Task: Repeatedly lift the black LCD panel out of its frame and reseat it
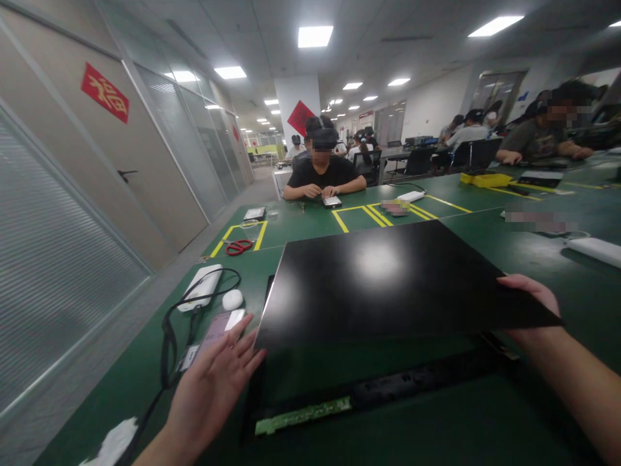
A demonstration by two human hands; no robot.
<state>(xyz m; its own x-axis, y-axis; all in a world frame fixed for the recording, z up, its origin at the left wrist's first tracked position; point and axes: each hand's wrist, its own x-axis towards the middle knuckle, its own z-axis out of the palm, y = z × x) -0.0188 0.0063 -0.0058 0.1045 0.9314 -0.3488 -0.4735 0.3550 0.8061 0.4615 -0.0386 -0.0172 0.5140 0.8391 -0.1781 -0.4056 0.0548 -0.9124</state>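
Observation:
A glossy black display panel (pixel 339 278) is held tilted above the green table. My right hand (pixel 538 307) grips its right edge, with the thumb on top and the other fingers underneath. At the lower left corner is my left hand (pixel 218 369), palm up and fingers spread; the fingertips lie at or just under the panel's edge, and I cannot tell how much they bear. Beneath the panel lies a thin black frame (pixel 412 382), partly hidden. A green circuit board strip (pixel 303 414) runs along the frame's near side.
On the left lie a white power bank (pixel 200 288) with a black cable, a round white case (pixel 232 299) and a phone (pixel 218 328). Red-handled scissors (pixel 239 247) rest beyond, near yellow tape markings. A person (pixel 323 171) sits opposite; a yellow tray (pixel 485 180) stands far right.

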